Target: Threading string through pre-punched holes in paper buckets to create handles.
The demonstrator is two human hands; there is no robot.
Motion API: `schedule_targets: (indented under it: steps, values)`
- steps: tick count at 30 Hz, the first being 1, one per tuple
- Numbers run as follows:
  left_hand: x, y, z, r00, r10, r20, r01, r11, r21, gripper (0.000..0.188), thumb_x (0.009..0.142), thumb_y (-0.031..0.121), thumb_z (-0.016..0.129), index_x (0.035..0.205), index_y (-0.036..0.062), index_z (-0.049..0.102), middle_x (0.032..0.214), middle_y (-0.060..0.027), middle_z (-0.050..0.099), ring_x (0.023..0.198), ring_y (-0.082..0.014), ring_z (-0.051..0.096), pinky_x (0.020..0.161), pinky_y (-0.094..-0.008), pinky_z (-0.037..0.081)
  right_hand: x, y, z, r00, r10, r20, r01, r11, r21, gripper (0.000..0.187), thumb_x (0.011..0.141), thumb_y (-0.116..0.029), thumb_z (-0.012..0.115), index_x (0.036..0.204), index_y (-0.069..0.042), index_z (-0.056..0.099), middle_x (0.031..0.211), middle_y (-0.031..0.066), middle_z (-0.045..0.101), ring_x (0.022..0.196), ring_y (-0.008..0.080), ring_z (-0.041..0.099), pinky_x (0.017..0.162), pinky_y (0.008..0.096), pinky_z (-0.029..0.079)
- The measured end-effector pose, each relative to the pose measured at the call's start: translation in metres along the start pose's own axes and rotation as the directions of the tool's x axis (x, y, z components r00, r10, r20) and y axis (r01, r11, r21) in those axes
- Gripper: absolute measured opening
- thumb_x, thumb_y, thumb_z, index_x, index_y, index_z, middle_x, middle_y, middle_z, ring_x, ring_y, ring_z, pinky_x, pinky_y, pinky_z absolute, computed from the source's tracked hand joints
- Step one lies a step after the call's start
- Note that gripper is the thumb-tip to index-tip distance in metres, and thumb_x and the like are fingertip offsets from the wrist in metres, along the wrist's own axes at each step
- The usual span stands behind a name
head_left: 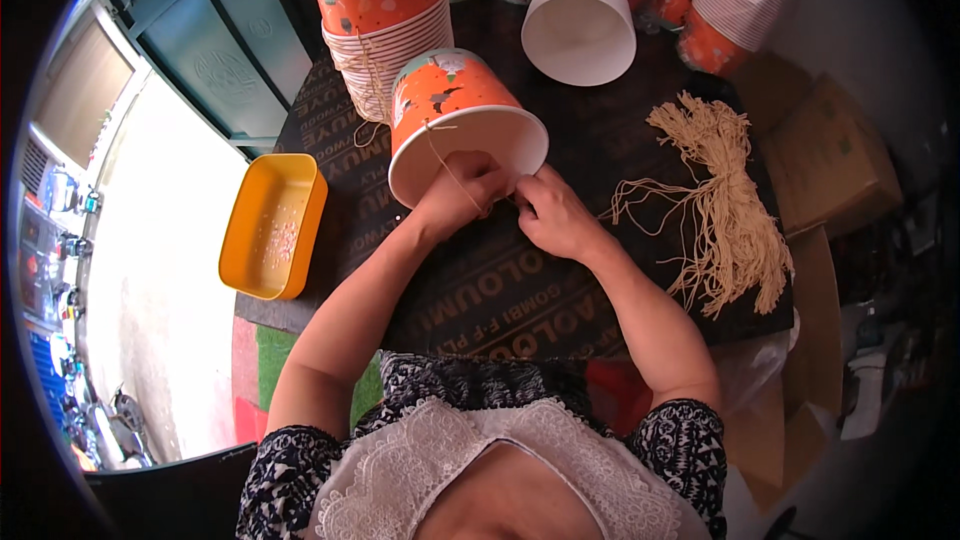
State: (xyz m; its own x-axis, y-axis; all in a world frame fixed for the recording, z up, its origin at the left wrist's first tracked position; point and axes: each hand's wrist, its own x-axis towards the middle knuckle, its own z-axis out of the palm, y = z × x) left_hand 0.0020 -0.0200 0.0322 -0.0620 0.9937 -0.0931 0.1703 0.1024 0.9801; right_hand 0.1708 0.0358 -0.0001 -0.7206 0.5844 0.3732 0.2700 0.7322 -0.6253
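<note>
An orange printed paper bucket (455,85) lies tipped on its side, its white open mouth turned toward me. A beige string (437,147) is fastened at the left of its rim and runs down across my left hand (465,192). The fingers of that hand are curled inside the bucket's mouth, closed around the string; their tips are partly hidden. My right hand (556,215) pinches at the lower right rim with thumb and forefinger. The two hands' fingertips nearly meet there, and the string's far end cannot be made out.
Behind the bucket rises a stack of matching buckets (385,50) with strings hanging off it. A loose white-mouthed bucket (578,28) and wrapped stacks (745,0) stand at the back. To the right lies a string bundle (735,200); at left, a yellow tray (322,202) holds small bits.
</note>
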Motion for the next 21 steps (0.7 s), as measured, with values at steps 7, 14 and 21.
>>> schedule_targets:
  steps: [7,14,21]
  values:
    - [0.007,-0.003,-0.002,0.999,0.034,0.038,-0.036,0.998,0.058,0.019,0.084,0.016,0.060,0.077,-0.0009,0.061,0.060,-0.0025,0.052,0.051,-0.0102,0.048,0.044,-0.0245,0.036,-0.001,0.006,-0.002,0.999,0.031,-0.030,-0.032,0.999,-0.011,0.013,0.074,0.001,0.057,0.088,0.001,0.058,0.101,0.0213,0.057,0.099,0.0390,0.055,0.083,0.0451,0.047]
    - [0.008,-0.006,-0.001,0.997,-0.067,-0.047,0.068,0.997,0.027,0.019,0.083,0.015,0.061,0.074,-0.0018,0.062,0.059,-0.0050,0.054,0.048,-0.0123,0.049,0.042,-0.0266,0.036,-0.003,-0.032,-0.012,0.977,0.037,-0.210,-0.067,0.988,-0.137,0.011,0.077,-0.012,0.065,0.073,-0.003,0.059,0.078,0.0147,0.063,0.070,0.0337,0.063,0.058,0.0410,0.050]
    - [0.008,-0.001,-0.002,0.998,-0.006,-0.067,0.015,0.991,0.132,0.018,0.080,0.014,0.060,0.072,-0.0019,0.064,0.062,-0.0067,0.057,0.054,-0.0131,0.051,0.049,-0.0280,0.039,-0.014,-0.055,0.011,0.857,-0.515,0.013,0.515,0.857,0.027,0.008,0.070,-0.009,0.065,0.074,-0.006,0.059,0.084,0.0081,0.060,0.071,0.0251,0.061,0.060,0.0347,0.051]
